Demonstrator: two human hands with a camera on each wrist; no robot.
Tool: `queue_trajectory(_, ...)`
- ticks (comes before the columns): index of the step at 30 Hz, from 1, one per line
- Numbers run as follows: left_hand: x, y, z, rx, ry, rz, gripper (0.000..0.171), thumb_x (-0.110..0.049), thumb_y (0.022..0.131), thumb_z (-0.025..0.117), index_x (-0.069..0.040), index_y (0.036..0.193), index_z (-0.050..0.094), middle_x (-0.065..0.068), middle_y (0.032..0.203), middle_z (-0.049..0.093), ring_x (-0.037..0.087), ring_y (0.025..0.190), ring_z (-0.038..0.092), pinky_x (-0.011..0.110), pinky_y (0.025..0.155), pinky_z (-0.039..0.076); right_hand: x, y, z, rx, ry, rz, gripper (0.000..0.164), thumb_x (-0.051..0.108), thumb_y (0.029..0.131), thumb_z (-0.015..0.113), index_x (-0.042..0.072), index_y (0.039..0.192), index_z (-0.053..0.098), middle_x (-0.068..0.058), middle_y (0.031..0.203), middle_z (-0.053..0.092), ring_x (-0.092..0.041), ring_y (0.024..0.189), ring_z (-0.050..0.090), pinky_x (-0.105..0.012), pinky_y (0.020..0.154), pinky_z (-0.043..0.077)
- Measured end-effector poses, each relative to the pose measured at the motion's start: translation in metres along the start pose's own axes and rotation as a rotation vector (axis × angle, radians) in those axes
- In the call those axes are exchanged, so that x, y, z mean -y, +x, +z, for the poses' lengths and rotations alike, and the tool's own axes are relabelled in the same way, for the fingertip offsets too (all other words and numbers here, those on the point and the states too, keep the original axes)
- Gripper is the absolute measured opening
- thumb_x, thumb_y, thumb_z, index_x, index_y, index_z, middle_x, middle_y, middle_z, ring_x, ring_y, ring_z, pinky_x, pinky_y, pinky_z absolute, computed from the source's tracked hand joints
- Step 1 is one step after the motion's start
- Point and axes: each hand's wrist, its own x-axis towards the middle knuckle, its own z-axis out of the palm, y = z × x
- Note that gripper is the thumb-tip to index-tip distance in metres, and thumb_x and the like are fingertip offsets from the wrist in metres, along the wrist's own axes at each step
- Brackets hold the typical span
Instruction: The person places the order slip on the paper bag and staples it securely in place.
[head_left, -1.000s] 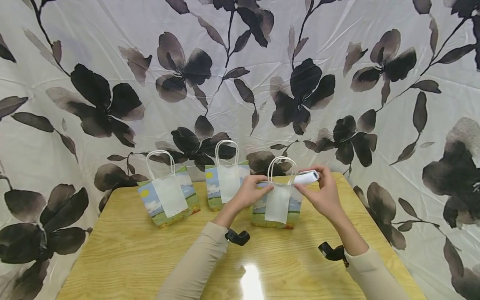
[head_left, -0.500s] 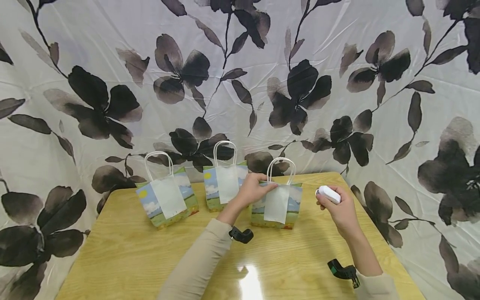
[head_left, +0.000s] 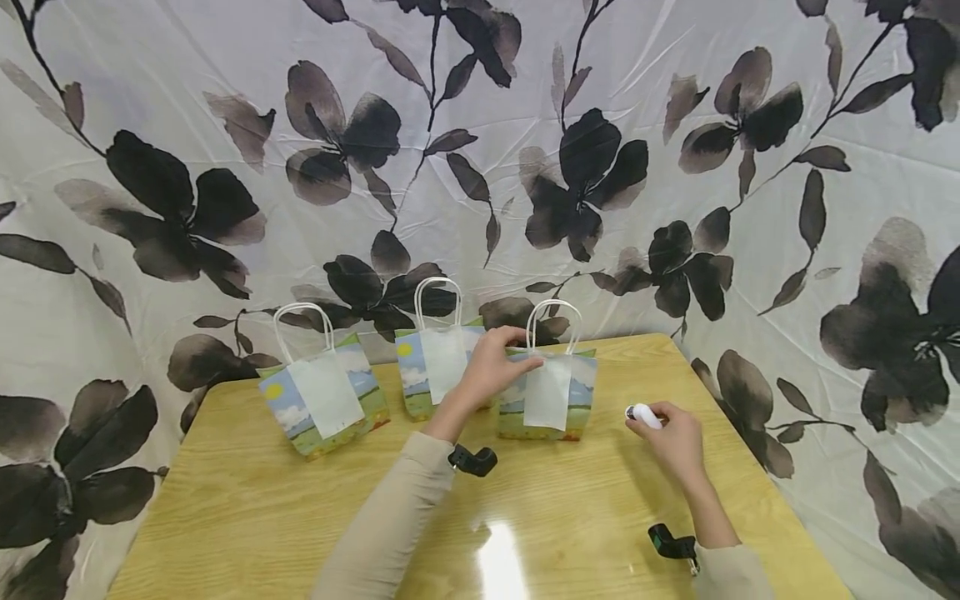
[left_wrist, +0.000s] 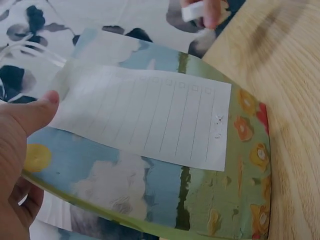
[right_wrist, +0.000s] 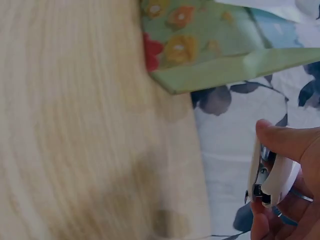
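Note:
My left hand pinches the top left of the rightmost gift bag, thumb in front and fingers behind. This paper bag stands upright, with twisted white handles and a landscape print. A lined white sheet lies over its front, small marks near its lower end. To the right of the bag, my right hand grips a small white stapler, held apart from the bag. In the right wrist view, the stapler shows its metal inside, with the thumb on one arm and fingers around the other.
Two similar gift bags, one in the middle and one tilted at the left, stand along the back of the wooden table. Each has a white sheet on its front. A floral cloth hangs behind the table.
My right hand has drawn the stapler away from the bag's top, to the right and down toward the table. My left hand keeps its pinch on the bag. The head view has shifted slightly.

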Motion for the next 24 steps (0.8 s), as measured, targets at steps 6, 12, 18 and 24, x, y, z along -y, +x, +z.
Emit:
queue_trajectory(6,-0.001,-0.027,-0.025,-0.108,0.013,0.018,0.047,-0.021,0.087,0.076,-0.008,0.129,0.059,0.007,0.122,0.060,0.024,0.108,0.055,0.039,0.089,0.046,-0.006,0.001,0.014,0.095,-0.067,0.018,0.038,0.026,0.082,0.080,-0.003,0.105,0.069,-0.019,0.098,0.068,-0.030,0.081,0.063,-0.042,0.065,0.051)
queue_trajectory(12,-0.001,-0.061,-0.049,-0.182,-0.007,0.045,0.031,-0.013,0.089,0.073,-0.010,0.119,0.065,0.005,0.116,0.062,0.027,0.103,0.056,0.044,0.081,0.048,-0.012,0.001,0.018,0.126,-0.102,-0.001,0.041,0.028,0.080,0.081,-0.002,0.107,0.069,-0.018,0.098,0.068,-0.030,0.081,0.062,-0.043,0.066,0.048)
queue_trajectory(18,0.008,-0.104,-0.063,-0.120,-0.040,0.084,0.009,-0.010,0.092,0.069,-0.015,0.100,0.071,-0.002,0.103,0.067,0.016,0.095,0.060,0.041,0.073,0.050,-0.019,-0.005,0.012,0.139,-0.171,0.004,0.041,0.027,0.078,0.082,-0.002,0.103,0.070,-0.018,0.095,0.069,-0.030,0.078,0.062,-0.041,0.062,0.046)
queue_trajectory(24,0.027,-0.153,-0.079,0.029,-0.036,-0.047,0.009,-0.018,0.096,0.064,-0.021,0.102,0.071,-0.010,0.100,0.066,0.009,0.090,0.061,0.035,0.071,0.050,-0.020,-0.001,0.013,0.157,-0.188,-0.008,0.045,0.030,0.079,0.082,-0.004,0.106,0.069,-0.021,0.096,0.068,-0.032,0.077,0.062,-0.041,0.061,0.046)
